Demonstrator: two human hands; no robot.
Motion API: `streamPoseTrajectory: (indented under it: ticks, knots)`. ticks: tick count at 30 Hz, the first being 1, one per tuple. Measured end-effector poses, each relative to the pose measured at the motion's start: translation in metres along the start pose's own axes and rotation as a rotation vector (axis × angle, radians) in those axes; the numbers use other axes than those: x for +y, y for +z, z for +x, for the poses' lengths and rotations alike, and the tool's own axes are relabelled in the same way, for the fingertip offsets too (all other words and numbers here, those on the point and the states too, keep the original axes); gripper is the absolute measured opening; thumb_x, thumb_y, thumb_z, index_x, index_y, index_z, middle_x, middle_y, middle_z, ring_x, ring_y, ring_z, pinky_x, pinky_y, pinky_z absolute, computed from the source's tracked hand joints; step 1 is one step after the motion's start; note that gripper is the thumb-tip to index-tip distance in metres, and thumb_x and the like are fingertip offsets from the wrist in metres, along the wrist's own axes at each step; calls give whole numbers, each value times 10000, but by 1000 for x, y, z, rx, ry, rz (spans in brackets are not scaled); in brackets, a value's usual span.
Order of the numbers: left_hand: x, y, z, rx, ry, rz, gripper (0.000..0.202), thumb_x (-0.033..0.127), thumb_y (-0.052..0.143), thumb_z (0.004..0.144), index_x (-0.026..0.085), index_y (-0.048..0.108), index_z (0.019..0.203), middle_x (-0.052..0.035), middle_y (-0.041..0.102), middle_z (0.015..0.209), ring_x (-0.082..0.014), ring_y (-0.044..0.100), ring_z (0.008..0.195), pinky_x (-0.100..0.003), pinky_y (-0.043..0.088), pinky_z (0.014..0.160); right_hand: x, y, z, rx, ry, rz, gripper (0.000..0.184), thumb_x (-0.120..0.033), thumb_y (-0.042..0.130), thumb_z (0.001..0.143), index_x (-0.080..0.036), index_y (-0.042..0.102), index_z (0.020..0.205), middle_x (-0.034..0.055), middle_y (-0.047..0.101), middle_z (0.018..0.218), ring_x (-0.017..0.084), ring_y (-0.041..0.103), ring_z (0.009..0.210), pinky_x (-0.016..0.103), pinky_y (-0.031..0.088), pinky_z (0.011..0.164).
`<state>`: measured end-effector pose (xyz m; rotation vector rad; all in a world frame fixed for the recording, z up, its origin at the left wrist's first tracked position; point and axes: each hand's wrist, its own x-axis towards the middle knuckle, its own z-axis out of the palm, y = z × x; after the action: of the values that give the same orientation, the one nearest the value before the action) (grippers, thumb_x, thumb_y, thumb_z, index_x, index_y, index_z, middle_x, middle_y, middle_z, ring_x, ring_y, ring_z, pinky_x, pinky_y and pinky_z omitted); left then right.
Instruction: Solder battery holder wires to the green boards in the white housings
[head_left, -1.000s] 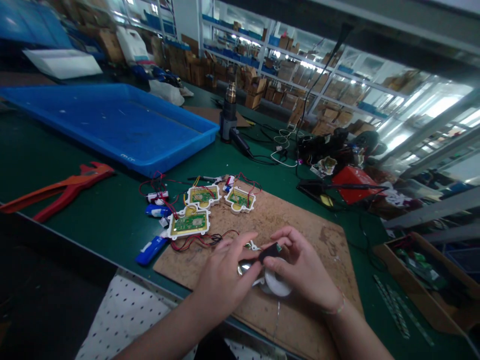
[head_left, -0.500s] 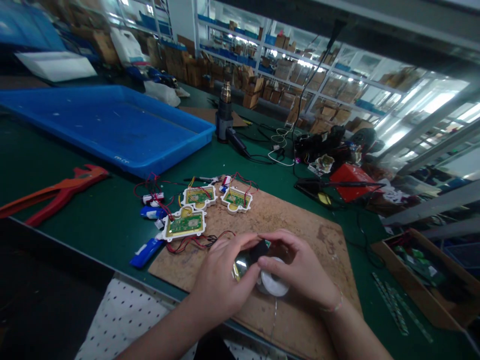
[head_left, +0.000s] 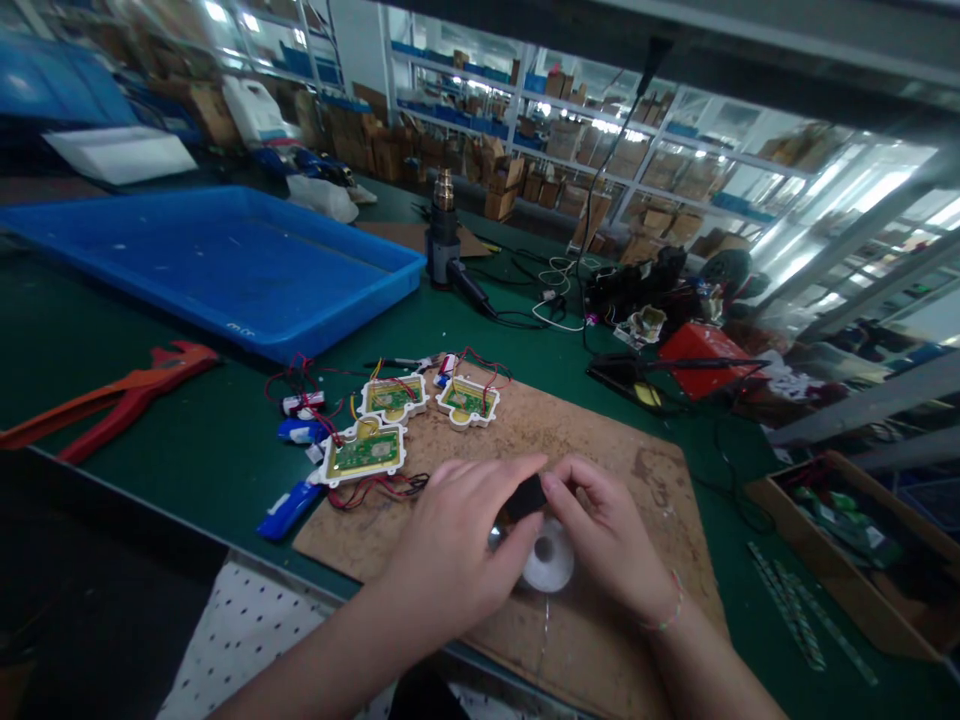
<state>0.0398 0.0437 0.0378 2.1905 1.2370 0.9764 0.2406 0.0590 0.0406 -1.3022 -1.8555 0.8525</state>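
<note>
Hands [head_left: 459, 535] on black block [head_left: 527, 496]

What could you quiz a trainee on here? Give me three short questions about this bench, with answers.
1. Which thing do the fingers of the left hand hold: A, red-orange pliers; B, a small black rectangular piece; C, a white jug?
2. True or false: the upright grey metal-nozzled heat gun stands right of the shallow blue plastic tray.
3. How many white-framed green circuit boards cluster around the far-left corner of the flat brown board?

Key: 1. B; 2. true; 3. three.
</note>
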Motion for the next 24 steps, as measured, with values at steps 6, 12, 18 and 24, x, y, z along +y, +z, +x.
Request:
streamPoseTrajectory:
  ticks: [6, 12, 18, 24]
  knots:
    - [-1, -8, 9, -61, -40, 75, 259, 293, 655, 977, 314, 686, 1234, 20, 799, 1149, -264, 740, 1057, -538, 459, 991, -2, 5, 0, 126, -34, -45, 329, -394, 591, 1004, -219, 619, 727, -9, 616, 698, 128, 562, 686, 271, 425, 660]
    - [-14, 2, -5, 7, -84, 12, 271, 286, 688, 948, 283, 696, 1219, -5, 799, 1184, -267, 750, 1066, -492, 501, 953, -3, 11, -1, 165, -33, -50, 321, -377, 618, 981, -219, 625, 702, -10, 615, 653, 124, 563, 638, 268, 421, 623]
    - [-26, 8, -9, 3, -41, 83, 260, 213, 608, 994, 289, 696, 1226, -16, 795, 1200, -257, 737, 1094, -504, 494, 978, -3, 5, 0, 285, -23, -48, 338, -393, 600, 984, -215, 615, 696, -17, 570, 633, 119, 529, 619, 272, 407, 619]
    - [-17, 0, 1, 21, 33, 26, 283, 330, 642, 1006, 282, 702, 1278, -41, 731, 1356, -260, 652, 1273, -512, 487, 1097, -4, 4, -1, 277, -25, -22, 333, -411, 620, 974, -211, 648, 709, -12, 605, 634, 123, 545, 622, 271, 422, 620]
